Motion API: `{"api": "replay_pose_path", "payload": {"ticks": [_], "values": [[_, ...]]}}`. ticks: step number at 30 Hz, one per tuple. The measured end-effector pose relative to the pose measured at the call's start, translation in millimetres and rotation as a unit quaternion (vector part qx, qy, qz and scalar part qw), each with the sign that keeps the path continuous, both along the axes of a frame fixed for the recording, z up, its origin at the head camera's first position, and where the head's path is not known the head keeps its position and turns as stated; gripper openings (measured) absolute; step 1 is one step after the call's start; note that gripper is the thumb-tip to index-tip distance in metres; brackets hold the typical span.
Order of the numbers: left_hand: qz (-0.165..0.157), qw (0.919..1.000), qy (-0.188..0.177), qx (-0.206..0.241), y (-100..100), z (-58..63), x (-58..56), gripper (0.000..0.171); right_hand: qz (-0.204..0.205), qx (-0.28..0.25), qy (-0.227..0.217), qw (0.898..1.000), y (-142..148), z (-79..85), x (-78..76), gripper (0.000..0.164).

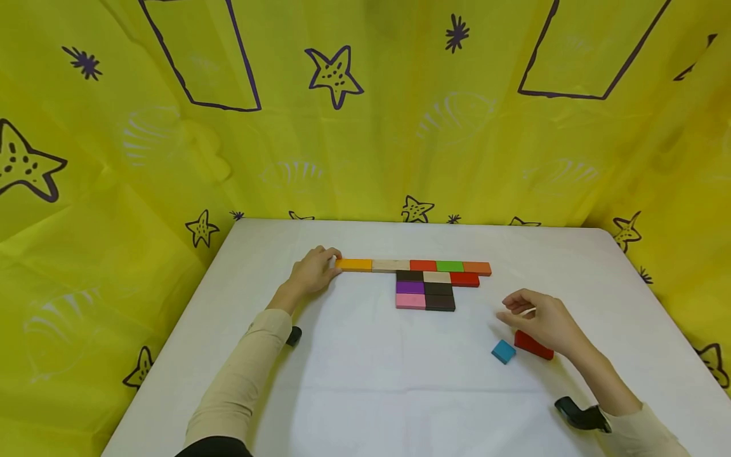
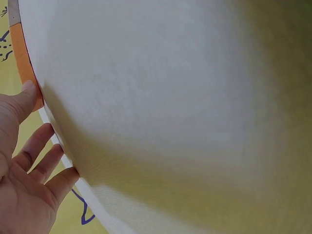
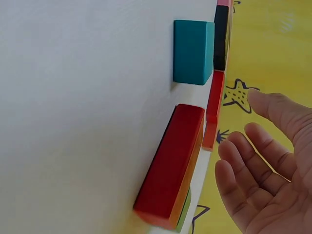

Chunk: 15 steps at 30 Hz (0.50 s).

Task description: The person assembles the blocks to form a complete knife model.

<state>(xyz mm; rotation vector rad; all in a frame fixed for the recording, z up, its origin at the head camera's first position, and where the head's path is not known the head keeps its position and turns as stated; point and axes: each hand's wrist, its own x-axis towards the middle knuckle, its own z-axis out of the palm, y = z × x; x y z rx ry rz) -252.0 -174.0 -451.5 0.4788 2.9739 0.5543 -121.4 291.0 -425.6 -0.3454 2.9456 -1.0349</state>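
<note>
At the far left of a row of flat coloured blocks, my left hand (image 1: 314, 270) pinches the end of an orange-yellow block (image 1: 355, 265). Its thumb (image 2: 30, 90) lies on the block's near side in the left wrist view, while the other fingers spread past the end. Hovering at the right, my right hand (image 1: 542, 316) is empty, with fingers loosely bent. Just below it on the table are a long red block (image 1: 533, 344) and a small blue block (image 1: 504, 351). A green strip (image 3: 184, 212) shows behind the red block in the right wrist view.
The row continues with pale wood (image 1: 391, 266), red (image 1: 423, 265), green (image 1: 450, 266) and orange (image 1: 476, 268) blocks. Against its near side sit shorter rows, including purple (image 1: 410, 287), pink (image 1: 410, 301) and dark brown (image 1: 440, 303) blocks. A yellow patterned curtain (image 1: 377, 146) hangs behind the white table (image 1: 365, 368).
</note>
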Motion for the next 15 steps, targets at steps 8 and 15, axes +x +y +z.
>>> {"api": "replay_pose_path", "payload": {"ticks": [8,15], "values": [[0.004,1.0,-0.006,0.002,1.6,2.1,0.8,0.03,-0.015,0.01,0.009,1.0,17.9,-4.2,13.8,0.031],[0.004,0.9999,-0.01,-0.001,2.2,2.3,1.1,0.03,-0.024,0.018,-0.01,1.0,33.1,-4.9,25.2,0.03]]}}
